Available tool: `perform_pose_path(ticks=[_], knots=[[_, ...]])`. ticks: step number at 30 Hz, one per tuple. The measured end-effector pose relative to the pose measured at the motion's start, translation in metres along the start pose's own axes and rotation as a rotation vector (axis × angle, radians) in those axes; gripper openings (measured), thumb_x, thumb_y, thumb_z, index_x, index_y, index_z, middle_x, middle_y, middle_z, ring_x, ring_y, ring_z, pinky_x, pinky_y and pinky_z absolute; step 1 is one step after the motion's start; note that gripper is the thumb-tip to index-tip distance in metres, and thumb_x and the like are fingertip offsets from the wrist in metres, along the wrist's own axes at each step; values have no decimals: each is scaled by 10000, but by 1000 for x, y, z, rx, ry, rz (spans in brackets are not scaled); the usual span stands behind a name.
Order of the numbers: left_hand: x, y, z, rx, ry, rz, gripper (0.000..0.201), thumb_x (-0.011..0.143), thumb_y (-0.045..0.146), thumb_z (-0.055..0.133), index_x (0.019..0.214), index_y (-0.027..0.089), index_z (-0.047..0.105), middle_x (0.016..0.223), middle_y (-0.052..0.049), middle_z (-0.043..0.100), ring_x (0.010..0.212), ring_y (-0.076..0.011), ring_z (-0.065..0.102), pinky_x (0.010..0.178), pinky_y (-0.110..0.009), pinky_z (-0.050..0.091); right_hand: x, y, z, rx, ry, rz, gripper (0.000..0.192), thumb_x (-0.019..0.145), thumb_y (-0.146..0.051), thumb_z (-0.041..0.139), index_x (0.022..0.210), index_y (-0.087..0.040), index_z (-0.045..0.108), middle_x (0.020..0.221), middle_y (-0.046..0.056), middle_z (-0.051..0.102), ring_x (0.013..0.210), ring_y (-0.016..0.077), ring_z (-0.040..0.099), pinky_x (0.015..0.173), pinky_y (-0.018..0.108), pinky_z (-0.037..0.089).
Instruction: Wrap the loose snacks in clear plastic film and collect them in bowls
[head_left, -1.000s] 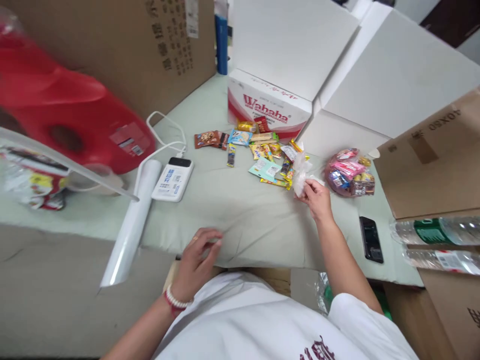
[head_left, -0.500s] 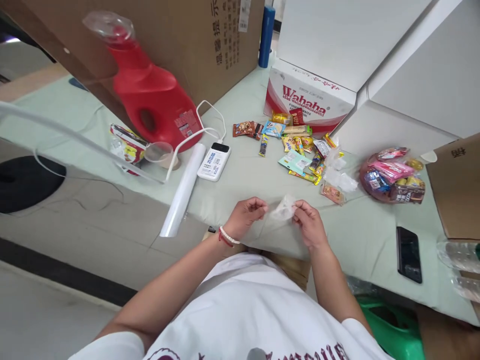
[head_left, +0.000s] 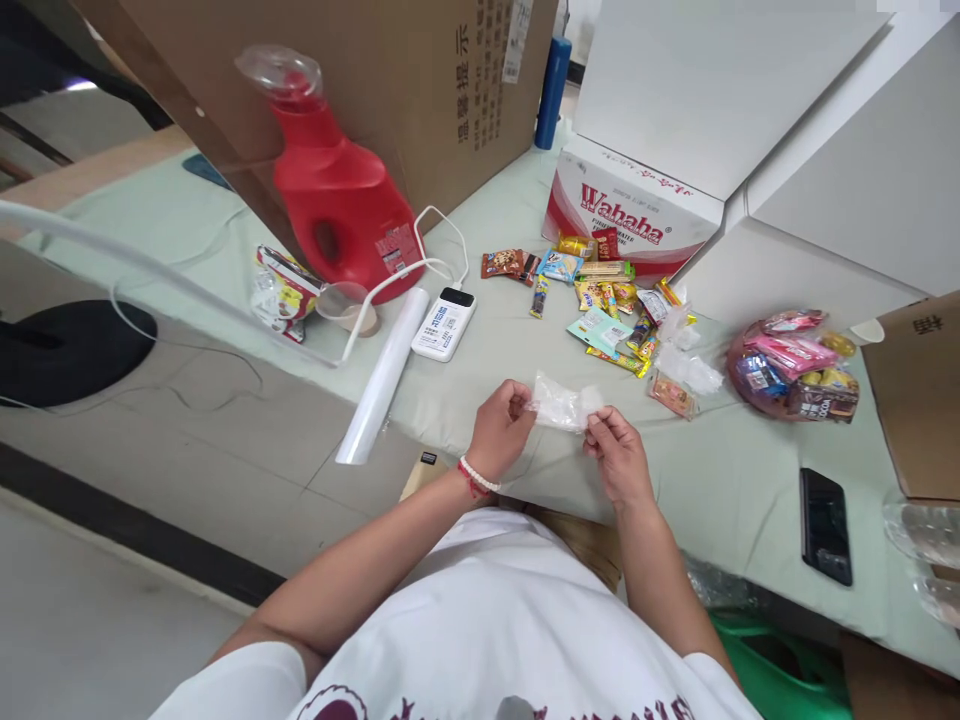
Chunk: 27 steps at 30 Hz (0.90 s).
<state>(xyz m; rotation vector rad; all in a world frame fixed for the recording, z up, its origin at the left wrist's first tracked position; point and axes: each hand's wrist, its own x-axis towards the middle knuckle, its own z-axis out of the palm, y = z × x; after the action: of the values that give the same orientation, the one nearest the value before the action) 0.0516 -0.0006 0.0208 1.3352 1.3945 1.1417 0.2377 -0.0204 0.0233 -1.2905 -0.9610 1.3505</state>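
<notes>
Plastic bag spans from left grip to right grip.

The long table here wears a pale green cloth, wrinkled along its near edge. Behind it a big brown carton stands like a partition, and tall white panels close off the right. Over to the left, grey floor tiles run up to a dark band, with a round black base standing on them. Light falls evenly, shadows soft; the far left corner is murky, apart from one bright glint.
</notes>
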Motion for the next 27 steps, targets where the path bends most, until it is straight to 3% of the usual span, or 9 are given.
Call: perform_pose_path(ticks=[5,9,12,14,16,18,21,23,27], knots=[[-5,0,2,-11,-45,141,166,828,326,667,776,223,548,822,-6,565,813,-165,538,762,-287,461,1,-1,5,125,62,50,568,784,-670,777,1199,-311,631,1140,35,655,894,189,616,582,274,571],[1,-1,3,-338,4,-101,388,854,530,650,725,226,448,708,37,469,688,-123,471,659,-247,439,8,3,7,5,47,53,434,690,-537,889,903,-244,650,793,-19,592,651,133,490,494,233,459],[10,-3,0,-494,77,-262,482,811,631,671,732,237,403,664,60,442,612,-102,450,590,-232,431,5,7,2,-122,-22,61,383,785,-581,795,882,-241,648,715,-23,556,609,141,466,500,255,431],[12,-4,-1,-455,118,-274,518,812,658,671,701,242,383,610,69,411,560,-96,428,541,-230,403,0,4,2,-286,49,-58,372,847,-585,737,1002,-253,674,849,22,628,729,187,554,589,299,497],[10,-4,2,-369,135,-260,553,825,667,672,653,244,359,547,75,381,510,-92,397,505,-236,362,-4,-1,6,-467,114,-278,405,853,-554,751,1136,-274,678,1102,79,664,992,250,611,798,382,556],[7,-4,5,-284,123,-245,564,835,653,682,620,242,361,506,75,387,486,-91,382,498,-242,336,-6,-5,13,-607,19,-449,446,814,-510,811,1188,-298,689,1280,98,642,1202,296,573,1007,466,512],[7,-3,2,-150,92,-221,559,834,617,697,588,235,372,483,79,368,491,-88,334,506,-243,292,2,-6,19,-679,-163,-475,211,878,-454,748,1036,-315,744,1184,78,703,1167,294,608,1059,488,479],[11,-5,-8,-45,-44,-194,563,782,575,747,569,231,356,493,85,330,507,-86,293,505,-243,245,12,-7,12,-648,-145,-418,155,925,-437,672,939,-304,751,1087,72,725,1075,275,640,994,460,509],[27,-12,-45,193,-569,-92,327,683,351,783,619,224,489,556,74,463,531,-108,381,520,-250,278,31,-23,-24,-532,-182,-149,253,855,-501,742,890,-251,749,850,33,685,754,193,603,663,308,493]])
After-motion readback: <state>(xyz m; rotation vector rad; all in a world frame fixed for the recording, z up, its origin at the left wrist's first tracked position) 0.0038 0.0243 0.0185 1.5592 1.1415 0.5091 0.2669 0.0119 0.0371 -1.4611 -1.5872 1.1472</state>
